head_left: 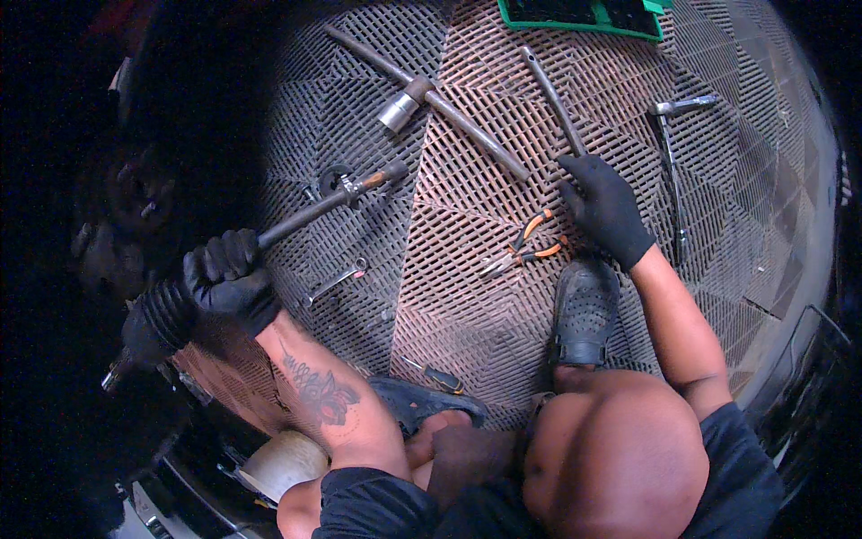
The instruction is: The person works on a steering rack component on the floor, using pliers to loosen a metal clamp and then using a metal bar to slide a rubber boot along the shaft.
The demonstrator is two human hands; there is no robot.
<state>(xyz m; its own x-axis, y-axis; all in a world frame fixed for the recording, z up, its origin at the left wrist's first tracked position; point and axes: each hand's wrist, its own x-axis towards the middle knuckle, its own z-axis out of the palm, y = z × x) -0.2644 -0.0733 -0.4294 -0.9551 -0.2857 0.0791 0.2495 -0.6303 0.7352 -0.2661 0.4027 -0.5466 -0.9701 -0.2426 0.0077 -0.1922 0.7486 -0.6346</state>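
My left hand (pixel 232 278), in a black glove, is closed round a drive shaft (pixel 305 218). A black ribbed rubber boot (pixel 168 314) sits on the shaft beside that hand; the other end carries a rusty tip and a clamp-like ring. My right hand (pixel 609 205), also gloved, has its fingers curled at the near end of a metal bar (pixel 554 101) on the floor mat. Just left of that hand lie pliers with orange and black handles (pixel 525 249). A sliding bar (pixel 476 139) with a large chrome socket (pixel 400 111) lies farther off.
A ratchet-like chrome tool (pixel 669 171) lies at the right. A small wrench (pixel 338 280) and a screwdriver (pixel 440 379) rest on the slatted floor mat (pixel 458 314). My shoe (pixel 585 310) is beside the pliers. A green-edged tray (pixel 584 22) stands at the far side.
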